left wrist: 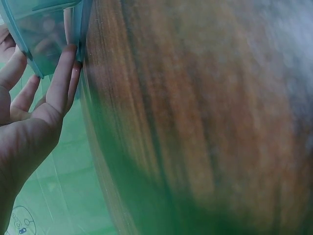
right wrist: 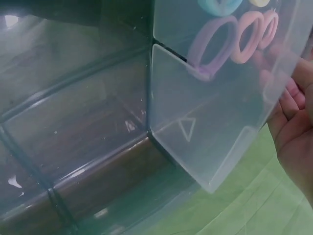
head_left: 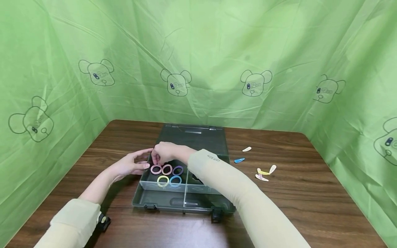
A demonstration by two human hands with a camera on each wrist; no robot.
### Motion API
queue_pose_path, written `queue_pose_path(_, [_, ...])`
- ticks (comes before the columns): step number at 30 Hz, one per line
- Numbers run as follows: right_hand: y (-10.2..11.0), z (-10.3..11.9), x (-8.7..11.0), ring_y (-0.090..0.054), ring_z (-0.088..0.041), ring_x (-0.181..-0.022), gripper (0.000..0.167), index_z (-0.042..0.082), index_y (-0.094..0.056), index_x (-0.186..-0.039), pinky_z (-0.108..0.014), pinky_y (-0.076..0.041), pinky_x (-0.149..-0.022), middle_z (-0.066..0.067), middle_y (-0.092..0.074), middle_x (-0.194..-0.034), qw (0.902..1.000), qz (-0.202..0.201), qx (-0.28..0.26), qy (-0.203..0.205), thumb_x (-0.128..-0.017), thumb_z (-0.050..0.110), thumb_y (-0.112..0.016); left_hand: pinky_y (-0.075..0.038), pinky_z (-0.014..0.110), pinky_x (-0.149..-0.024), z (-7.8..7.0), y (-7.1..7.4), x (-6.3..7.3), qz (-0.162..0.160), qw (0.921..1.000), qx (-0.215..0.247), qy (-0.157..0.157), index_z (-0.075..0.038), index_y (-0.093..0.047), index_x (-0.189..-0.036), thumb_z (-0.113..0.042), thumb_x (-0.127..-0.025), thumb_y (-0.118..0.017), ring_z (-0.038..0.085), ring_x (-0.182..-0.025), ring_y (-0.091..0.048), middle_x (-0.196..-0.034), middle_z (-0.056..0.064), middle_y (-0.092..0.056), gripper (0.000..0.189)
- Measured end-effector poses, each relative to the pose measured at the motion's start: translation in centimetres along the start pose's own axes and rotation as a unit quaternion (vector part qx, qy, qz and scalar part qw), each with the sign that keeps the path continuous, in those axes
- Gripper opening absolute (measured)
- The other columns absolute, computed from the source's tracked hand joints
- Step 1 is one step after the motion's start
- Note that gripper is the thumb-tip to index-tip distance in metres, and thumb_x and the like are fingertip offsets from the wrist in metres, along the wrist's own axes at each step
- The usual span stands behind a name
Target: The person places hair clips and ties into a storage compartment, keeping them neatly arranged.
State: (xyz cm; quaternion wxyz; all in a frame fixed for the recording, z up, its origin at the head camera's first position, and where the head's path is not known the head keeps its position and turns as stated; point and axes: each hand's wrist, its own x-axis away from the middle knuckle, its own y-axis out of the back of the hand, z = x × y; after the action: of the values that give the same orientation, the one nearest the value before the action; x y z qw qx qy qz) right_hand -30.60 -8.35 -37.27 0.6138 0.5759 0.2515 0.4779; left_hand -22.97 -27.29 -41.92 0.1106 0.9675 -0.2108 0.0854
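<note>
A dark translucent compartment box [head_left: 161, 203] sits on the table with its lid [head_left: 195, 137] folded back. In its back-left compartment lie two pink hair ties [head_left: 166, 169], a purple hair tie [head_left: 178, 171], a yellow hair tie [head_left: 163, 181] and a blue hair tie [head_left: 175, 181]. My right hand [head_left: 164, 152] reaches into that compartment with curled fingers, fingertips right at the far edge of the leftmost pink tie. I cannot tell whether they pinch anything. My left hand [head_left: 130, 164] rests against the box's left wall, its fingers [left wrist: 63, 78] extended along the outside.
Right of the box lie a white hair clip [head_left: 246, 149], a blue hair clip [head_left: 239, 160] and a small group of white, yellow and pinkish clips [head_left: 263, 173]. Translucent dividers [right wrist: 190, 122] split the box. A green curtain [head_left: 214, 103] surrounds the wooden table [head_left: 291, 193].
</note>
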Motion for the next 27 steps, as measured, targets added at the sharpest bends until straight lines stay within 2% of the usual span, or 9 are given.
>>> queue_pose_path(6, [0.6, -0.8, 1.0, -0.058, -0.001, -0.076, 0.010, 0.017, -0.070, -0.084, -0.012, -0.046, -0.069, 0.011, -0.066, -0.079, 0.9987, 0.012, -0.044, 0.022, -0.081, 0.008, -0.069, -0.052, 0.043, -0.090, 0.2, 0.0, -0.2, 0.005, 1.0000, 0.003, -0.006, -0.008, -0.019, -0.150, -0.010, -0.091, -0.063, 0.041, -0.123, -0.045, -0.145, 0.035, -0.024, 0.074])
queue_pose_path(12, [1.4, -1.7, 2.8, -0.062, -0.002, -0.078, 0.014, 0.008, -0.072, -0.094, -0.012, -0.048, -0.074, 0.005, -0.069, -0.084, 0.9936, 0.011, -0.096, 0.060, -0.080, 0.007, -0.073, -0.052, 0.043, -0.090, 0.4, 0.1, -0.2, 0.011, 0.9999, 0.009, -0.008, -0.007, -0.017, -0.151, -0.009, -0.091, -0.062, 0.039, -0.122, -0.047, -0.145, 0.035, -0.025, 0.075])
queue_pose_path(16, [2.3, -2.2, 4.9, -0.062, -0.002, -0.077, 0.014, 0.006, -0.071, -0.095, -0.011, -0.048, -0.074, 0.003, -0.069, -0.084, 0.9905, 0.005, -0.114, 0.077, -0.081, 0.006, -0.072, -0.052, 0.042, -0.091, 0.3, 0.2, -0.2, 0.011, 0.9999, 0.002, -0.003, -0.007, -0.017, -0.151, -0.010, -0.091, -0.062, 0.035, -0.120, -0.049, -0.145, 0.034, -0.026, 0.076])
queue_pose_path(20, [3.7, -2.5, 7.7, -0.061, -0.003, -0.078, 0.010, 0.009, -0.070, -0.092, -0.013, -0.049, -0.075, 0.002, -0.069, -0.085, 0.9897, -0.001, -0.122, 0.076, -0.082, 0.005, -0.071, -0.052, 0.043, -0.091, 0.2, 0.2, -0.2, 0.011, 0.9999, -0.001, -0.001, -0.007, -0.017, -0.151, -0.011, -0.091, -0.062, 0.036, -0.120, -0.049, -0.145, 0.034, -0.025, 0.075])
queue_pose_path(27, [6.1, -3.1, 12.7, -0.061, 0.000, -0.081, 0.010, 0.016, -0.069, -0.091, -0.023, -0.052, -0.081, 0.004, -0.070, -0.088, 0.9915, -0.024, -0.098, 0.082, -0.085, 0.009, -0.069, -0.053, 0.042, -0.089, 0.3, 0.2, -0.2, 0.010, 0.9999, -0.004, -0.007, -0.007, -0.017, -0.151, -0.013, -0.090, -0.064, 0.033, -0.118, -0.052, -0.146, 0.033, -0.025, 0.077])
